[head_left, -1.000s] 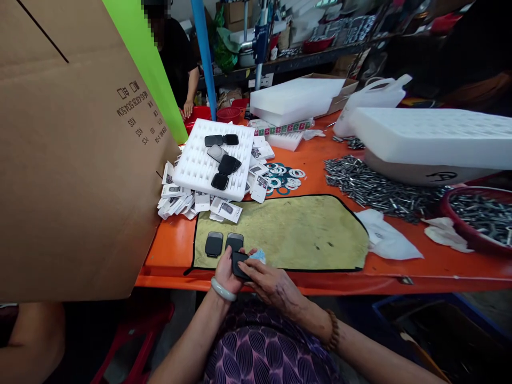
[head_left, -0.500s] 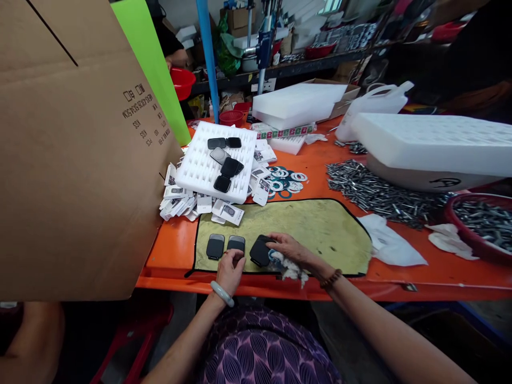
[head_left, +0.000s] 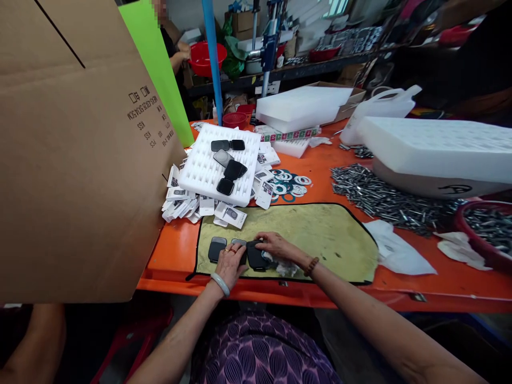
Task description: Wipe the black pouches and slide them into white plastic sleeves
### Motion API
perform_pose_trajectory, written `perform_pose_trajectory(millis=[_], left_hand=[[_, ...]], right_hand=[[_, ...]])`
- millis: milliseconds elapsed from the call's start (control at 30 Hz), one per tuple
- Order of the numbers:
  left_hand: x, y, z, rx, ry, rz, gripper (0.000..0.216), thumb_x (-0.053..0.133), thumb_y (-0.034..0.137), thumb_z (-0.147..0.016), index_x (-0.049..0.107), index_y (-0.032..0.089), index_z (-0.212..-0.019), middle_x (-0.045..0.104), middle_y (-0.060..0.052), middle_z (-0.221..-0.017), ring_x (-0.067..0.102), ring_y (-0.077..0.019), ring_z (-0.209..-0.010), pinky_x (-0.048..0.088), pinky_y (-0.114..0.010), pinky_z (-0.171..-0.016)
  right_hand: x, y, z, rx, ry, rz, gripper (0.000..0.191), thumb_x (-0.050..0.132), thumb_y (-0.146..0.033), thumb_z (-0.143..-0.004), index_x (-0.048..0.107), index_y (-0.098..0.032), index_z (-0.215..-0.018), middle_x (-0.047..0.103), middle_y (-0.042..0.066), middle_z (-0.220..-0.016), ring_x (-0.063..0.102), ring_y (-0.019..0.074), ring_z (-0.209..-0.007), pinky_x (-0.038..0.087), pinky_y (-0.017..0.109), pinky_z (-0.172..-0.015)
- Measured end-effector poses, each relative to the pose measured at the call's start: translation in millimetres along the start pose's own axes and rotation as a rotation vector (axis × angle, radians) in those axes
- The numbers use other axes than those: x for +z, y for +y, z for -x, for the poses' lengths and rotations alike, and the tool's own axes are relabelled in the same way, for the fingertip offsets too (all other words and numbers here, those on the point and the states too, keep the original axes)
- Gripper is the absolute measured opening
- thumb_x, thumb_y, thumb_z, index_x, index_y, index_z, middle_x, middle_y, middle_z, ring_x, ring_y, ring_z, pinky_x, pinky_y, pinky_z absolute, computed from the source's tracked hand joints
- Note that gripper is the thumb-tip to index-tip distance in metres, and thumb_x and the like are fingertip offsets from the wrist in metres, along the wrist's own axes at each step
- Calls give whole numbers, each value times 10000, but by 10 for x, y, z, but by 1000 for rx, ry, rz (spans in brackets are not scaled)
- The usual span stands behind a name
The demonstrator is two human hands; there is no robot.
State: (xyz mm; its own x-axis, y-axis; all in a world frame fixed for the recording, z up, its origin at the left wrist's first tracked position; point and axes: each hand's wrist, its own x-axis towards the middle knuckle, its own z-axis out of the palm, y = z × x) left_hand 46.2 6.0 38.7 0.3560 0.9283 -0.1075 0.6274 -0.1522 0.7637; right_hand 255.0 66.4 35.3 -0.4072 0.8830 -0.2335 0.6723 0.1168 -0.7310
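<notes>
Three small black rounded cases lie in a row at the near left of a yellow cloth mat (head_left: 320,234). My left hand (head_left: 231,262) rests with fingers curled on the middle case (head_left: 239,243), beside the leftmost case (head_left: 216,248). My right hand (head_left: 276,246) presses its fingers on the rightmost case (head_left: 256,255) and has a white cloth wad (head_left: 285,266) tucked under the palm. Behind the mat a white foam tray (head_left: 202,170) carries several more black cases (head_left: 232,169).
A big cardboard box (head_left: 72,149) stands at the left. Small printed cards (head_left: 180,205) lie around the tray, rings (head_left: 286,184) beside them. Metal pins (head_left: 384,197) are heaped at the right, near a red bowl (head_left: 486,226), foam blocks (head_left: 436,144) and white rags (head_left: 394,245). Another person (head_left: 176,48) holds a red bowl (head_left: 202,56) at the back.
My hands moved from the table edge onto the mat. The case I held went down as the third in the row. The person at the back lifted a red bowl.
</notes>
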Motion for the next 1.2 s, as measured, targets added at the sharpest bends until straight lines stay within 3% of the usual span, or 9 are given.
perform_pose_trajectory(millis=[100, 200, 367, 433, 533, 733, 867, 967, 1200], left_hand=[[-16, 4, -28, 4, 3, -82, 517, 651, 250, -768, 547, 234, -1274, 523, -136, -1339, 413, -346, -1245, 248, -494, -1057], [10, -7, -98, 106, -26, -61, 646, 741, 368, -706, 526, 272, -1308, 499, -131, -1377, 358, -365, -1303, 171, -504, -1096], [142, -90, -263, 179, -167, 136, 570, 725, 451, -705, 590, 325, -1244, 469, -70, -1441, 183, -361, -1424, -34, -505, -1139], [184, -130, -312, 141, -164, 205, 565, 724, 486, -692, 606, 337, -1223, 485, -59, -1431, 155, -364, -1433, -58, -500, -1137], [195, -171, -326, 138, -131, 233, 512, 697, 487, -720, 619, 343, -1205, 525, -60, -1396, 213, -366, -1412, -14, -506, -1133], [130, -196, -222, 89, -36, 214, 389, 593, 406, -826, 627, 325, -1205, 529, -83, -1391, 284, -350, -1378, -9, -523, -1128], [99, -182, -184, 63, -49, 221, 429, 650, 366, -790, 620, 297, -1212, 511, -93, -1404, 264, -346, -1392, 10, -528, -1136], [27, -138, -191, 24, 34, 239, 415, 674, 353, -771, 635, 274, -1176, 524, -98, -1383, 292, -326, -1383, 80, -515, -1140], [-481, 49, -609, 97, 504, 198, 412, 583, 282, -834, 579, 207, -1239, 449, -153, -1436, 274, -317, -1406, 135, -479, -1153]], right_hand=[[57, -85, 72, 9, 144, 336, 263, 573, -336, -846, 636, -141, -1011, 706, 118, -859, 644, 249, -833, 443, 314, -721], [-74, -92, 120, -34, 105, 470, 183, 603, -317, -840, 650, -172, -942, 707, 106, -831, 648, 243, -823, 435, 293, -690], [-825, -246, -110, 26, 173, 568, 67, 621, -202, -798, 688, -194, -803, 710, 97, -816, 636, 225, -795, 415, 285, -669], [-1127, -422, -320, 53, 273, 542, 132, 577, -241, -832, 698, -189, -825, 711, 97, -834, 629, 226, -817, 408, 288, -685], [-1319, -722, -678, 27, 256, 338, 208, 568, -339, -848, 697, -176, -838, 713, 81, -885, 620, 209, -840, 409, 270, -713], [-812, -1095, -1194, 196, 420, 66, 489, 594, -572, -799, 628, -118, -979, 672, 170, -1017, 610, 278, -969, 433, 336, -801], [-479, -1146, -1362, 253, 562, 3, 659, 656, -568, -743, 536, -67, -1154, 603, 240, -1154, 579, 348, -1076, 444, 416, -865], [-463, -1116, -1469, 288, 596, -86, 575, 704, -481, -707, 581, -82, -1102, 630, 217, -1120, 593, 339, -1052, 468, 419, -852], [-647, -1022, -1710, 385, 531, -360, 272, 755, -252, -585, 634, -107, -780, 669, 115, -763, 623, 273, -850, 495, 332, -674]])
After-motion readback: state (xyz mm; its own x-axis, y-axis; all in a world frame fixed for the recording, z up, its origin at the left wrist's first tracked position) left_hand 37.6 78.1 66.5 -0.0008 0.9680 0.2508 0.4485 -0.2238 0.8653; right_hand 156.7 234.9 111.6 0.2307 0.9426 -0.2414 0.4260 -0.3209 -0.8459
